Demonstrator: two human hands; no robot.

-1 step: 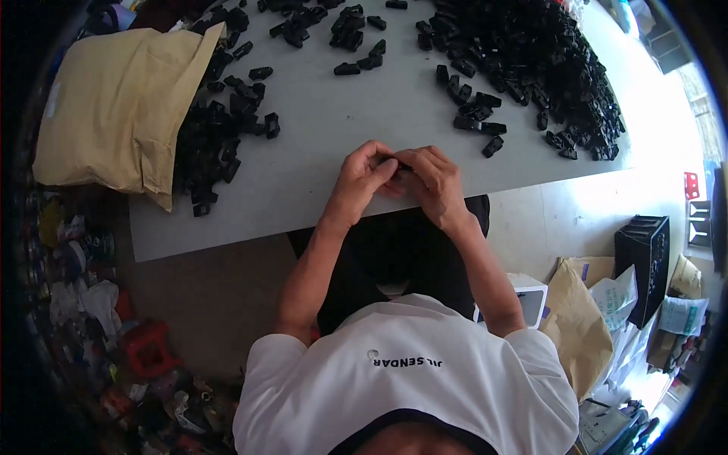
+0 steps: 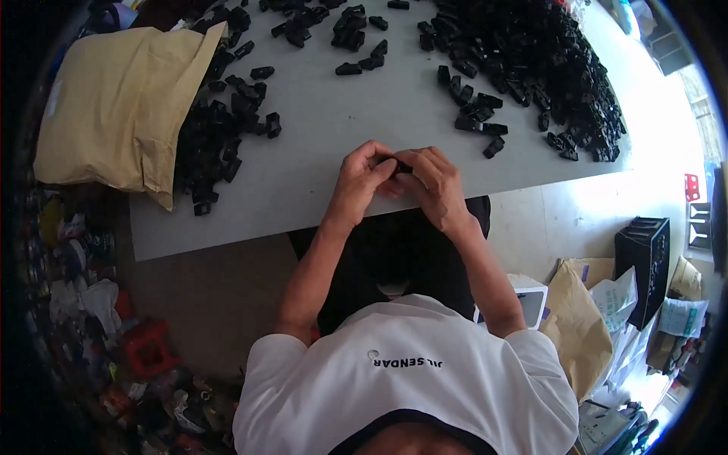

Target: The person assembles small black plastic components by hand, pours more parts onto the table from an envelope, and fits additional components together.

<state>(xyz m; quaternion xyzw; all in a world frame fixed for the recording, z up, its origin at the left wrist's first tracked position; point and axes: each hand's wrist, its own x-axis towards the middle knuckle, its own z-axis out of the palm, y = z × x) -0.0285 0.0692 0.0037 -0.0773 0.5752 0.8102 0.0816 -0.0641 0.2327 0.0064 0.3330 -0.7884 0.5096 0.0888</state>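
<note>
Just over the table's near edge, my left hand (image 2: 365,180) and my right hand (image 2: 434,184) meet with their fingertips closed together. Pinched between them is a small black plastic piece (image 2: 404,167), mostly covered by the fingers. Its exact kind cannot be made out, though its colour matches the loose pieces on the table. Nearest my right hand lies a loose black piece (image 2: 494,147). Off to the left, a spread of black pieces (image 2: 227,152) lies beside a brown padded envelope (image 2: 114,106).
A large heap of black pieces (image 2: 546,68) covers the far right of the pale table (image 2: 318,174). Smaller clusters (image 2: 349,30) lie at the back. Below right stand a black box (image 2: 642,265) and brown packaging (image 2: 576,326); a red stool (image 2: 148,347) is at lower left.
Slightly more of the black piece shows between my fingers. My hands otherwise hold the same place.
</note>
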